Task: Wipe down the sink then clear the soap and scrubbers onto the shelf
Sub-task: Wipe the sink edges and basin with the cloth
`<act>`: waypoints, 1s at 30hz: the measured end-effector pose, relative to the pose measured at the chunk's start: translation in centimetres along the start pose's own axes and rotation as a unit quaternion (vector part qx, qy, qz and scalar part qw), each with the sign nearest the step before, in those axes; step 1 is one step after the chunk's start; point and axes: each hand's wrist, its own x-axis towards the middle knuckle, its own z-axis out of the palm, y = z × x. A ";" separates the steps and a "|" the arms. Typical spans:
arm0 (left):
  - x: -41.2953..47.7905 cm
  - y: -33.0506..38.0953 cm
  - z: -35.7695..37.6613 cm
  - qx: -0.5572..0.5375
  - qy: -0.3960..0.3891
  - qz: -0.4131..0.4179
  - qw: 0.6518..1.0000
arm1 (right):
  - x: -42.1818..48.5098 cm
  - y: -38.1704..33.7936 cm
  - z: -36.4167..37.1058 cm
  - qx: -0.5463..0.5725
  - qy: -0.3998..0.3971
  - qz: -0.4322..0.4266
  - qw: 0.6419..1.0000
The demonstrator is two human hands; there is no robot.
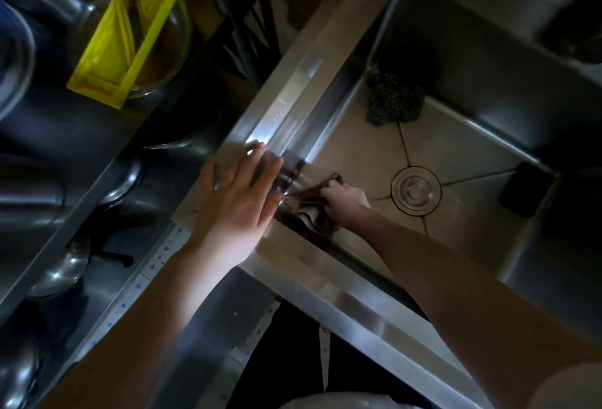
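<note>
You're clamping the cloth (314, 210) in your right hand (345, 202), left hand (237, 193) lying flat and spread on the sink (293, 109) rim; keep pressing firmly toward the scrubber (394, 99) at twelve o'clock.

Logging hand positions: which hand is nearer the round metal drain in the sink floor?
Right. The right hand, gripping a dark brown cloth, is inside the basin beside the round metal drain; the left hand rests flat on the sink rim.

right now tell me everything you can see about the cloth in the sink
The cloth is dark brown, soft and crumpled, with a paler fold showing. It is bunched on the sink floor against the near-left wall, below the rim. The right hand grips it from above and presses it into that corner. The left hand rests flat on the rim beside it; whether it touches the cloth is unclear.
</note>
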 end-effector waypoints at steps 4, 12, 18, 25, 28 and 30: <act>1.9 -0.7 -0.4 -0.001 -0.008 0.027 1.000 | 2.5 0.7 -2.3 0.004 0.041 0.064 0.997; 5.8 -1.4 -1.0 -0.010 0.002 0.018 1.000 | 6.6 3.8 -5.4 0.186 0.134 0.305 0.924; 5.7 -1.4 -0.7 -0.021 0.034 0.022 0.999 | 5.6 1.6 -3.9 0.133 0.081 0.203 0.967; 5.7 -1.3 -0.9 -0.021 0.029 0.029 0.999 | -0.1 -1.1 0.9 -0.091 -0.006 -0.008 0.996; 5.8 -1.4 -1.0 -0.022 0.022 0.022 0.999 | 0.2 -0.5 1.0 -0.102 0.015 -0.021 0.994; 5.9 -1.2 -1.1 -0.030 0.016 0.012 0.999 | 1.5 0.3 -0.1 -0.077 0.042 0.014 0.996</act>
